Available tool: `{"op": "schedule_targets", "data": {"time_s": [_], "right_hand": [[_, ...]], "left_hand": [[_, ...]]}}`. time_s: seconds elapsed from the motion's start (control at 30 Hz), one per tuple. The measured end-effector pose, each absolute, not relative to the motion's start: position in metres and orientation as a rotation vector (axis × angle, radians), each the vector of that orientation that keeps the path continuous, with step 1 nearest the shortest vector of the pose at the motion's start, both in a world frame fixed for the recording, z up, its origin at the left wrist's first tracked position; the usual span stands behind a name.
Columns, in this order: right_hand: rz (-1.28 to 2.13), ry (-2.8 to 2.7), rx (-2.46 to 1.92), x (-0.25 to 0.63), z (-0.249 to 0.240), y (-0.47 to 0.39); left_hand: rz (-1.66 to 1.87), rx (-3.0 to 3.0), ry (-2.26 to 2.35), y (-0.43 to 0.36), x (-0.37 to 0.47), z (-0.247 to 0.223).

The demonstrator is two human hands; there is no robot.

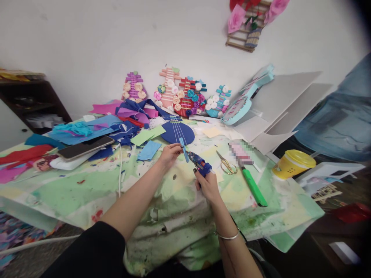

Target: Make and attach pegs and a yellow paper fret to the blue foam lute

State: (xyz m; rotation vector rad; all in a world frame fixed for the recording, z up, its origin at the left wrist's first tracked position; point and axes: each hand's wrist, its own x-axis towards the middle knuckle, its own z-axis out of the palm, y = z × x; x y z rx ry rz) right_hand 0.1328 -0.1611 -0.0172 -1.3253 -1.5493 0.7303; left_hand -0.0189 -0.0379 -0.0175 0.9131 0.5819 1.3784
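Observation:
My left hand pinches a light blue strip at the middle of the table. My right hand is wrapped round a dark blue glue gun, whose nozzle points at the lower part of the strip. Just beyond my hands lies a dark blue, round-bodied instrument shape with pale strings running down its front. To its left are green paper pieces and a light blue piece. Gold-handled scissors rest to the right of the glue gun.
Several decorated instrument shapes lean on the wall. A phone and coloured fabric occupy the left. A green-handled tool, yellow tub and grey boards are on the right. A white cable crosses the cloth.

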Motion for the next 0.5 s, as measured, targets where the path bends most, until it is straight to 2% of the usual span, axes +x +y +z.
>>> {"op": "schedule_targets", "data": {"time_s": [0.5], "right_hand": [[0.793,-1.517,-1.267,0.1326,-0.0222,-0.1602]], "left_hand": [[1.385,0.884,0.580,-0.0366,-0.0200,-0.0177]]}}
